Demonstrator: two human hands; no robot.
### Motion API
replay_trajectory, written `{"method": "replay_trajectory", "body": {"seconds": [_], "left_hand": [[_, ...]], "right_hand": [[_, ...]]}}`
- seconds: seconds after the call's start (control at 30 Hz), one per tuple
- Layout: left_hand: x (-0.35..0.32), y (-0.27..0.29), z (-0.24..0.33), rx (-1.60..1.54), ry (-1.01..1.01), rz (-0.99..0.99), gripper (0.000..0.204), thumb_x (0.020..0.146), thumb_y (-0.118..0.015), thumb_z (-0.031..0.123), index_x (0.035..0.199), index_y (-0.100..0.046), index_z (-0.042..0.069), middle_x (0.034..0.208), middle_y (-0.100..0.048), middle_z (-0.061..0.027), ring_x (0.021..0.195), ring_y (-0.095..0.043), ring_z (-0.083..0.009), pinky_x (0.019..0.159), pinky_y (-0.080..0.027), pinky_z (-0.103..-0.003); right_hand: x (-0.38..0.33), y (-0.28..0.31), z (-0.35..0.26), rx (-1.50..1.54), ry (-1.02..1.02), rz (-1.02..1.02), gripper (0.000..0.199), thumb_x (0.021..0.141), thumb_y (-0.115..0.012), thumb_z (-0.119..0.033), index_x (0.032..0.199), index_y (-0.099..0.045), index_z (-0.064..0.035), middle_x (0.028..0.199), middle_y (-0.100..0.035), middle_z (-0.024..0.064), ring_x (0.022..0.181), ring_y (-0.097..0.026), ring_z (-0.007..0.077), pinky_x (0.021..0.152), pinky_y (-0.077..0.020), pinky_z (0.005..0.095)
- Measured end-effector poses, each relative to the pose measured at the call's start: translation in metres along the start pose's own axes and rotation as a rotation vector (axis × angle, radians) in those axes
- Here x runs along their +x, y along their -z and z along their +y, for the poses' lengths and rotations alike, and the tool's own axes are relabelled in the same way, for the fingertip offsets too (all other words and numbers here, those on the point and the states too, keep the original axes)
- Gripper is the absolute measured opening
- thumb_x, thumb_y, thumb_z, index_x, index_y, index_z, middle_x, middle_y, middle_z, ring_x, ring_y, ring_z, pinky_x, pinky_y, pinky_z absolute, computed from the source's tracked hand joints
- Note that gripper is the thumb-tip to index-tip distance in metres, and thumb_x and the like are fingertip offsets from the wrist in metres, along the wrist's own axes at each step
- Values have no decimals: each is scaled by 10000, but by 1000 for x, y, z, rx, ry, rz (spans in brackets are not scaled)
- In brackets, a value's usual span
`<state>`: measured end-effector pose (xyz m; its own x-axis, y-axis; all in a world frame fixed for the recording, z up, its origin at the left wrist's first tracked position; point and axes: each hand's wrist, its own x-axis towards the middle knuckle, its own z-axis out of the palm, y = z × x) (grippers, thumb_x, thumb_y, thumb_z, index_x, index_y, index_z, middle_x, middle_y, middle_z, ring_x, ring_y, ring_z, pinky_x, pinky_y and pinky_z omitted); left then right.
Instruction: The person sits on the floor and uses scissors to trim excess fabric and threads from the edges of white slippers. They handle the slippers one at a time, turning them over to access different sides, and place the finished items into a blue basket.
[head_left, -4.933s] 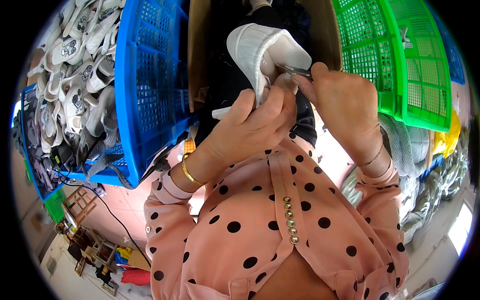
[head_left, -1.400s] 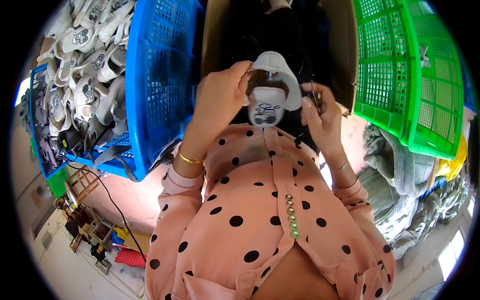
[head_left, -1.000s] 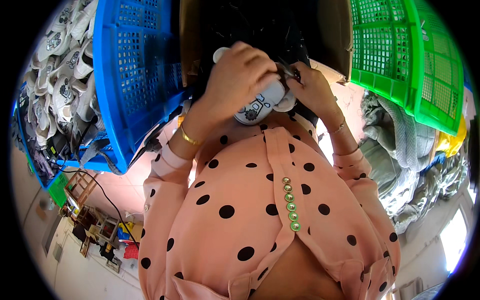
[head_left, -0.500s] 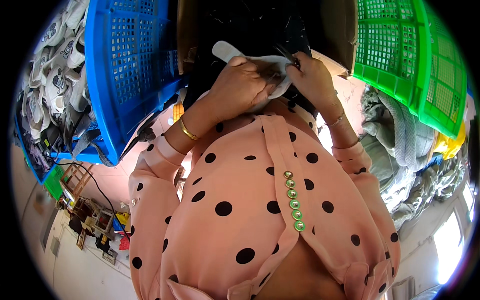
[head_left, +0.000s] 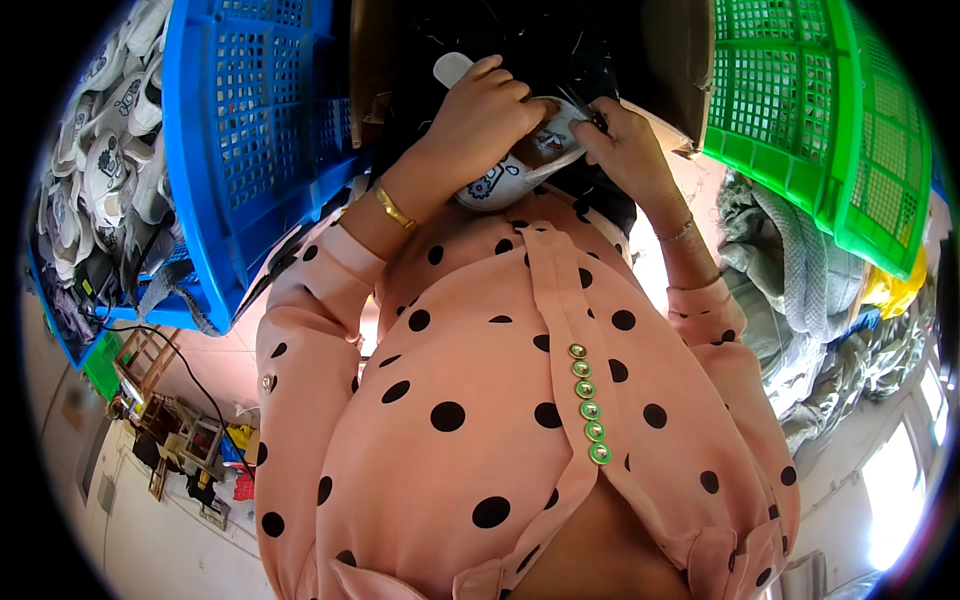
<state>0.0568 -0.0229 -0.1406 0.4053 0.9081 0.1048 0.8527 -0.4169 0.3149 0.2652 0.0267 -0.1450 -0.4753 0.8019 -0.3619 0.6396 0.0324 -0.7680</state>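
Note:
My left hand (head_left: pixel 487 120) is wrapped over a small white shoe (head_left: pixel 505 178) with a dark cartoon print, gripping it from above. My right hand (head_left: pixel 625 145) pinches a thin dark tool (head_left: pixel 583 105), likely small scissors, against the shoe's right end. Both hands are held close in front of my chest, above a pink blouse with black dots. A gold bangle (head_left: pixel 393 207) sits on my left wrist. Most of the shoe is hidden under my left fingers.
A blue plastic crate (head_left: pixel 235 150) stands at left; beyond it lie several white shoes (head_left: pixel 105 150). A green crate (head_left: pixel 830 130) is at right, with a brown cardboard box (head_left: pixel 675 60) holding dark material between them. Grey and yellow cloth (head_left: pixel 800 290) is heaped at right.
The shoe has been turned over and brought lower and closer to my chest. My left hand shifted from its side to covering its top; the right hand stays at its right end.

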Motion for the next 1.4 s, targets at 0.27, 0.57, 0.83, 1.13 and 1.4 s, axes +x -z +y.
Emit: {"method": "replay_trajectory", "body": {"seconds": [0.27, 0.57, 0.83, 1.13, 1.4], "left_hand": [[16, -4, -3, -92, 7, -196, 155, 737, -672, 72, 883, -721, 84, 842, -661, -82, 883, -632, -262, 791, -522, -354], [25, 8, -3, -406, 130, -291, 96, 736, -699, 117, 811, -736, 69, 774, -696, -127, 727, -680, -295, 673, -545, -368], [42, 22, 2, -338, 91, -369, 121, 696, -722, 127, 806, -748, 83, 762, -700, -110, 719, -687, -275, 656, -545, -353], [49, 25, 7, -284, 92, -383, 147, 684, -716, 140, 811, -745, 73, 718, -675, -129, 695, -665, -308, 650, -535, -381], [50, 23, 7, -288, 98, -381, 164, 671, -712, 144, 812, -743, 66, 725, -677, -137, 704, -669, -319, 647, -535, -390]], "right_hand": [[1, -3, 5, 48, 16, -28, 278, 880, -609, -261, 858, -576, 14, 599, -592, 140, 534, -605, 264, 532, -475, 333], [-20, 41, -21, -674, 353, 120, 380, 915, -607, -421, 882, -557, -46, 629, -618, 120, 587, -641, 287, 527, -495, 370], [-17, 60, -61, -1231, 579, -179, 269, 859, -661, -314, 773, -582, -71, 606, -591, 56, 579, -646, 216, 488, -470, 302], [-5, 43, -57, -1529, 586, -285, 71, 739, -715, -124, 805, -690, -111, 752, -620, -3, 696, -669, 141, 564, -457, 271], [1, 36, -59, -1622, 578, -359, 69, 751, -705, -127, 793, -721, -178, 733, -632, -58, 693, -662, 118, 539, -414, 267]]}}
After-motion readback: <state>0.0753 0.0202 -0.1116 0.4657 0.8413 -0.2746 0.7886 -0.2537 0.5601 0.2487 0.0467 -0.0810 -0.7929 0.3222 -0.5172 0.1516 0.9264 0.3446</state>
